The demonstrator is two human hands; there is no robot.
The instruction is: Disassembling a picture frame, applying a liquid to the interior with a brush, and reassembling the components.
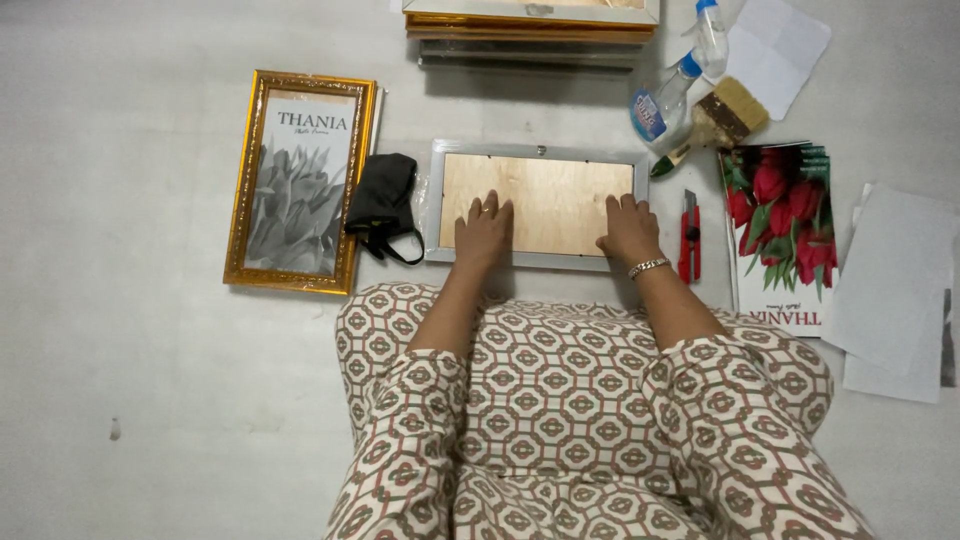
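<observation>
From the head camera, looking straight down, a silver picture frame (537, 152) lies face down on the pale floor (130, 380) just in front of the person's knees, its bare wooden backing board turned up. The left hand (483, 232) rests flat on the lower left part of that board, fingers spread and extended, a ring on one finger; its grip is open, pressing rather than clasping. The right hand (629, 228) lies flat on the lower right part of the board in the same way, fingers straight, grip open, with a metal bracelet (648, 267) at the wrist. Both forearms come out of sleeves in a cream cloth patterned with red and green rings. Just left of the silver frame, touching its edge or nearly so, sits a crumpled black cloth pouch (382, 200) with a strap. Further left lies a gold frame (300, 180) holding a grey flower print. Beyond the silver frame, at the top edge, is a stack of frames (530, 30). To the right are a clear spray bottle (668, 100), a wide brush (722, 118), a red cutter (690, 235) just beside the right hand, a print of red tulips (780, 225), and loose white sheets (890, 290).
</observation>
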